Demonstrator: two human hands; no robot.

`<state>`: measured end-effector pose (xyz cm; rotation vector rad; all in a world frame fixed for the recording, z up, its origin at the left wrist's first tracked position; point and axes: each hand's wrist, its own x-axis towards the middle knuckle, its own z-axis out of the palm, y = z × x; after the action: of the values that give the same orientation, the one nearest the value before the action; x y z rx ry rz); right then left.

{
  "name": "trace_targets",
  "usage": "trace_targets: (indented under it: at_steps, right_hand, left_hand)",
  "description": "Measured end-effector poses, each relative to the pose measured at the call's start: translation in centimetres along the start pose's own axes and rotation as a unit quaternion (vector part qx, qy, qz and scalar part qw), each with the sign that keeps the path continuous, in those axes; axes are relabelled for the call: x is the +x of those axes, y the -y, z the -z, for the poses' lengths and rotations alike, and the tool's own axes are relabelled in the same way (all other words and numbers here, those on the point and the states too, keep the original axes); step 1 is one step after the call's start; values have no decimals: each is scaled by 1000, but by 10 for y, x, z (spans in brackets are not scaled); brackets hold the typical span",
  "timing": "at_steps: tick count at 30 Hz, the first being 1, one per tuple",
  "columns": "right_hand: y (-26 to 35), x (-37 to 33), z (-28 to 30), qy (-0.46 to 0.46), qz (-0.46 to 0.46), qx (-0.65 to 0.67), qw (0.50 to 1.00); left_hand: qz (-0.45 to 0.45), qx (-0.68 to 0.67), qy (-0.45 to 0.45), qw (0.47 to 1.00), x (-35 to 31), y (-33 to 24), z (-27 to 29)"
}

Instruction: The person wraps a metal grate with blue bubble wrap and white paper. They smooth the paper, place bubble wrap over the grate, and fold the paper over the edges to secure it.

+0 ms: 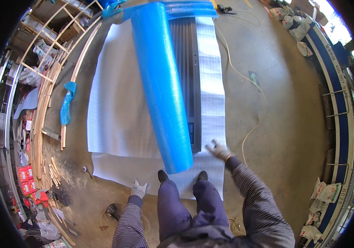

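A large roll of blue bubble wrap [162, 91] lies lengthwise in front of me, tilted slightly, its near end close to my feet. It rests partly over a dark ribbed metal panel [194, 95], which lies on white foam sheeting [117, 91]. My right hand [219, 150], in a pale glove, hovers by the panel's near right corner with its fingers spread and nothing in them. Lower and to the left, my left hand [139, 189], also gloved, is held over the foam's near edge. Its fingers are apart and no object shows in it.
Timber strips [40, 136] and metal racking [44, 49] line the left side. One long strip is wrapped in blue film [66, 103]. A pale hose [263, 103] snakes over the floor at right. Beyond it runs a blue-and-white barrier [342, 124] with plastic bags [325, 192].
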<state>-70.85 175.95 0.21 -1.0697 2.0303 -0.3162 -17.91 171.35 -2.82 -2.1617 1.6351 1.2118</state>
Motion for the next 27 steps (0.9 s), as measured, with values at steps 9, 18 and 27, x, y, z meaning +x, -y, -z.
trace_targets:
  at_steps: [9,18,27]
  right_hand:
    - [-18,119,-240,-75,76,-122,987]
    - [-105,198,-277,68,180,77,978]
    - [-265,189,-274,-61,58,450,889]
  left_hand:
    - [-139,-322,-115,929,445,-13,-165]
    - [-213,-347,93,908,463,-135,-185]
    - [-484,-131,91,860,315,-330,-238]
